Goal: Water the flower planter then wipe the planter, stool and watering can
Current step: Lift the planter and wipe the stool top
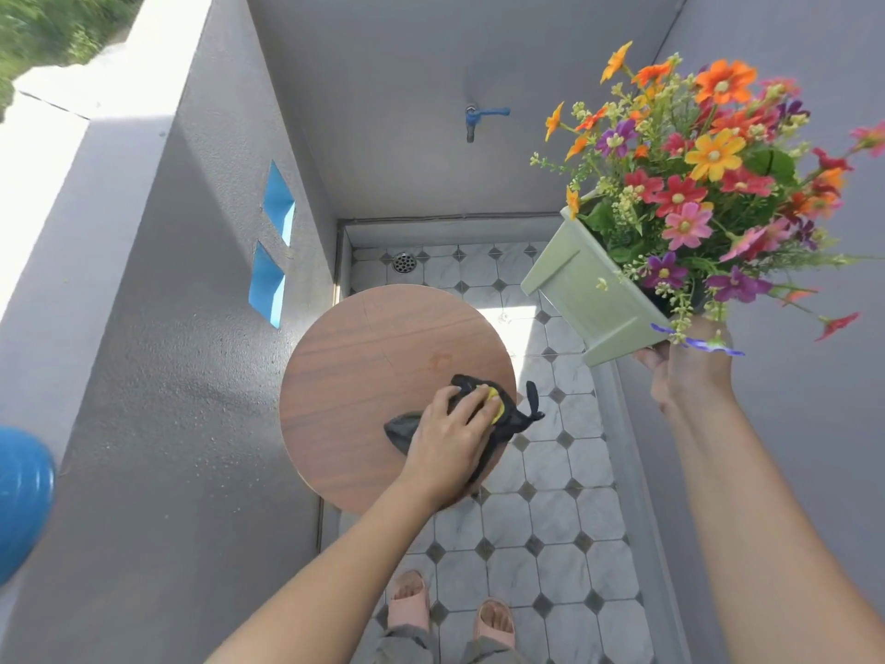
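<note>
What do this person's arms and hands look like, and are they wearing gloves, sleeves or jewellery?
Both arms are bare as far as the picture shows: no sleeves reach the forearms. The left hand and the right hand wear no gloves, and no ring, watch or bracelet shows on either. The fingernails look short and unpainted. Lower down, grey trousers and pale pink slide sandals are visible.

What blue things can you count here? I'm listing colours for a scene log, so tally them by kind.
Blue wall openings: 2
Blue tap: 1
Blue rounded object at the left edge, only partly in view: 1
Total: 4
</note>
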Demonstrator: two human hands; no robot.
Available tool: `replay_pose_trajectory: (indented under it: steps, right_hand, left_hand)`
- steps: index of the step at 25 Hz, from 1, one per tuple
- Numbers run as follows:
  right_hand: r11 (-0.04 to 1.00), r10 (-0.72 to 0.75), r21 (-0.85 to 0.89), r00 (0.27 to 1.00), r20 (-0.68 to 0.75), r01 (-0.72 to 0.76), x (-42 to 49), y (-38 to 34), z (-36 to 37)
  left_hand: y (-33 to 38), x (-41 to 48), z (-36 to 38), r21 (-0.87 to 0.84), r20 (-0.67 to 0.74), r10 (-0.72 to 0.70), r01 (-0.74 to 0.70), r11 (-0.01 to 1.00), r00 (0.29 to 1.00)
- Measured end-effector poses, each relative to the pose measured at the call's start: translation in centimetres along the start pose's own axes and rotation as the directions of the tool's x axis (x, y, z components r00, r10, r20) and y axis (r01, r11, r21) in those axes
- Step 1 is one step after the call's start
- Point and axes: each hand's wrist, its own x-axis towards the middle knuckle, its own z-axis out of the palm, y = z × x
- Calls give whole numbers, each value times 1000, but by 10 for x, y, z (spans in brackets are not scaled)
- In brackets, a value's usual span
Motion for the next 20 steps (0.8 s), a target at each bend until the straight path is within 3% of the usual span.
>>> replay_pose_trajectory:
  steps: [5,8,10,14,17,20]
  right_hand:
    - [999,-22,31,1000,10,22,-1,1,-1]
    - [999,-13,34,1000,1,13,4,3,-5]
    - [999,-16,31,1000,6,16,7,3,-6]
    - [999,-33,27,999,19,33,14,3,-8]
    - [999,-14,38,1000,6,14,20,3,-8]
    - [999,-8,41,1000,-6,8,21,3,-6]
  left_hand:
    - [-84,56,-7,49,-110,-239,246,968,965]
    - [-140,36,-25,57,-169,-470,485,873,866]
    - [-148,7,-34,52,-207,-547,568,822,811]
    - [-89,-61,-36,93,-245,-369,401,911,897]
    - [-21,-84,-23,57,-116,-156,163,985,981]
    - [23,-57,-1,-6,-24,9,-9,1000,1000]
